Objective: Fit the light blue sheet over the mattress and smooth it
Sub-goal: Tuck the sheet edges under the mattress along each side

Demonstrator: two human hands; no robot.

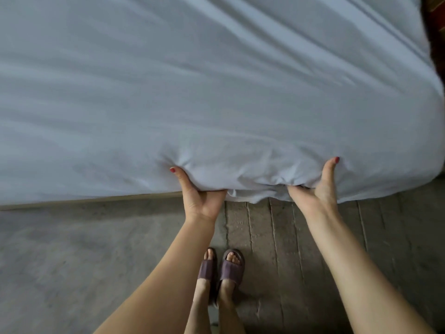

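Both hands grip the light blue sheet (216, 92) at the mattress edge: left hand (201, 201) and right hand (315, 196), thumbs on top, fingers curled underneath.

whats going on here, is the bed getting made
Yes. A person stands at the near edge of the bed, and both hands grip the light blue sheet at that edge: the left hand and the right hand each have the thumb on top and the fingers tucked under a bunched fold. The sheet covers the visible mattress top and its right corner, but long wrinkles still run across it. The person's slippered feet are on the grey floor.
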